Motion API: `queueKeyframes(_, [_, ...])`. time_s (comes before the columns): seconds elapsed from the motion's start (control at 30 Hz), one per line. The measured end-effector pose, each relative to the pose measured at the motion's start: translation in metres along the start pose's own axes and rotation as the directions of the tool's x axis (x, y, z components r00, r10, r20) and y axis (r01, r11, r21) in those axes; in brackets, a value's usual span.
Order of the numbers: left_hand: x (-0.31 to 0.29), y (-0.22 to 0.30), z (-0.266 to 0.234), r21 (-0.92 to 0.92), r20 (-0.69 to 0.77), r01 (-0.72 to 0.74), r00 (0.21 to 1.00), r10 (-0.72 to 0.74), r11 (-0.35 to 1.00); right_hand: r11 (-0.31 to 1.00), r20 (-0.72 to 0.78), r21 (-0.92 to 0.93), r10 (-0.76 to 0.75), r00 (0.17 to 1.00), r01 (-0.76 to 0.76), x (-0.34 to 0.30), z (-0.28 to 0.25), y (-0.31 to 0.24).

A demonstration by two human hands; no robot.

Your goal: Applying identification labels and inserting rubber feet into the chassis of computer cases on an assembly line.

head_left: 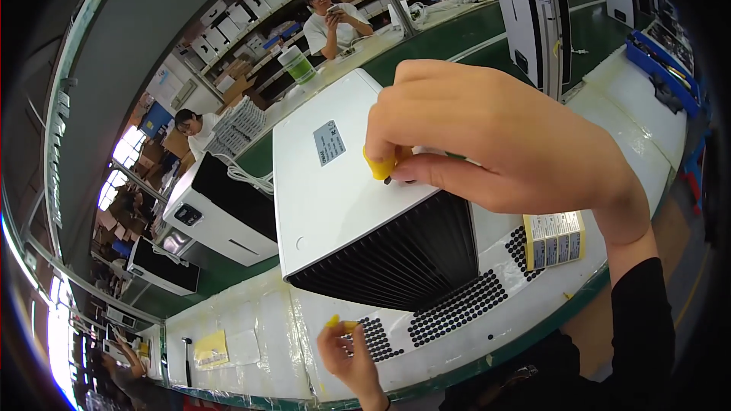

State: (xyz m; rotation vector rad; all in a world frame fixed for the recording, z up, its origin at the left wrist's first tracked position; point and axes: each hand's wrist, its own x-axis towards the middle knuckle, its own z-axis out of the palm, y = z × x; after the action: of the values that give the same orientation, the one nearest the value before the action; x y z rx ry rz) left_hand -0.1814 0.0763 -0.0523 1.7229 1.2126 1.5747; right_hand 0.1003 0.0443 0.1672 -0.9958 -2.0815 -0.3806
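Note:
A large white box-shaped appliance (304, 190) with a grey label and a black ribbed side lies on the bench. At its near right corner, my right hand (495, 137) is closed in a pinch, a yellow finger cot (378, 164) on one fingertip. A small dark pad (388, 180) shows under that fingertip, against the white surface. Lower down, my left hand (350, 365) is loosely curled with finger and thumb apart, and yellow covers show at its fingertips. It is beside a sheet of black round pads (457, 308); nothing shows in its grasp.
A yellow and white label stack (553, 240) lies on the right, partly over more pads. Another white appliance (221, 213) stands to the left, near a white cable (244, 175). A yellow sheet (211, 349) and a black-handled tool (187, 361) lie lower left. People sit across the bench.

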Motion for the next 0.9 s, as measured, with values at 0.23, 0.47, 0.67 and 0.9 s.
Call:
queueKeyframes(0.23, [0.023, 0.05, -0.011, -0.207, -0.145, -0.138, 0.983, 0.109, 0.969, 0.988, -0.149, -0.155, -0.042, 0.988, 0.018, -0.02, 0.007, -0.019])
queueKeyframes(0.47, [0.062, 0.099, -0.021, -0.081, -0.245, -0.437, 0.88, 0.407, 0.896, 0.99, -0.342, -0.144, -0.052, 0.938, 0.002, -0.03, 0.02, -0.012])
queueKeyframes(0.67, [0.107, 0.15, 0.005, -0.096, -0.092, -0.461, 0.887, 0.453, 0.882, 0.998, -0.426, -0.005, -0.056, 0.903, 0.06, -0.039, 0.039, -0.002])
queueKeyframes(0.9, [0.117, 0.18, 0.004, -0.007, 0.13, -0.367, 0.922, 0.365, 0.93, 0.996, -0.495, 0.079, 0.005, 0.869, 0.039, -0.041, 0.05, -0.001])
